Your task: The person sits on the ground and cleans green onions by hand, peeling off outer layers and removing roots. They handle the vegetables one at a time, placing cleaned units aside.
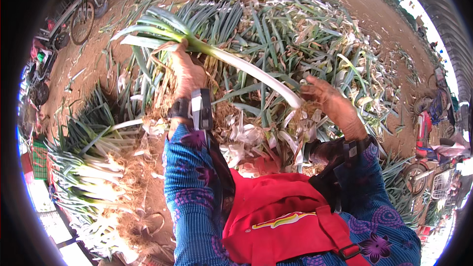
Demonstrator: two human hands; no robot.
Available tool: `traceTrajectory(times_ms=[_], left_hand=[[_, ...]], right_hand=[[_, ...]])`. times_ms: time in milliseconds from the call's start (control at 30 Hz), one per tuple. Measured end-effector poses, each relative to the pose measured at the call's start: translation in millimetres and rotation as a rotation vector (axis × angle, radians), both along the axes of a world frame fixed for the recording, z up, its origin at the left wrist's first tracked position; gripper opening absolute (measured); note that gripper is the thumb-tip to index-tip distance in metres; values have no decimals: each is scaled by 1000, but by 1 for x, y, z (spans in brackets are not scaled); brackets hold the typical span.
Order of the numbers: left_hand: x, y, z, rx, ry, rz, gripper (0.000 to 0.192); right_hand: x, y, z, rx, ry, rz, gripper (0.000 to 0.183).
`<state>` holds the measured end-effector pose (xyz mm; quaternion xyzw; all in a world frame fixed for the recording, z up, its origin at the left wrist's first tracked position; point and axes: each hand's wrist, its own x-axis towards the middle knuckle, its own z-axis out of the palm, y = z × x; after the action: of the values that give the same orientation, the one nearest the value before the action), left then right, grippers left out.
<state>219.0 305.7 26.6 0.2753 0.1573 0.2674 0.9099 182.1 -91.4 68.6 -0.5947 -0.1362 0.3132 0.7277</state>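
Note:
My left hand (186, 70) grips a long green onion (247, 64) where its white stalk turns into green leaves. The leaves fan out to the upper left, and the stalk slopes down to the right, ending in a root tuft. Beside that root end is my right hand (330, 105), slightly blurred, its fingers apart; whether they touch the roots is unclear. Beneath both hands lies a heap of stripped onion leaves and peelings (244, 133). Several green onions (99, 177) lie in a row at the lower left, roots toward me.
A red apron (273, 199) covers my lap. More green onion leaves (214, 18) are piled ahead, and others (399, 184) lie at my right. Bicycles (82, 22) stand at the upper left. A red scooter (423, 133) is on the right, near a wire basket (441, 186).

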Motion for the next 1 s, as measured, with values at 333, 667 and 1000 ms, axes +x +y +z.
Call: traceTrajectory(times_ms=[333,667,1000], left_hand=[[-3,-97,20,131,-86,-515,32],[10,-120,4,153,64,-600,29],[16,-118,6,323,78,-543,28]], right_hand=[[-26,44,-7,-262,12,1,39],[-5,30,-25,-498,-287,-154,22],[22,24,-80,-386,-446,-152,36]])
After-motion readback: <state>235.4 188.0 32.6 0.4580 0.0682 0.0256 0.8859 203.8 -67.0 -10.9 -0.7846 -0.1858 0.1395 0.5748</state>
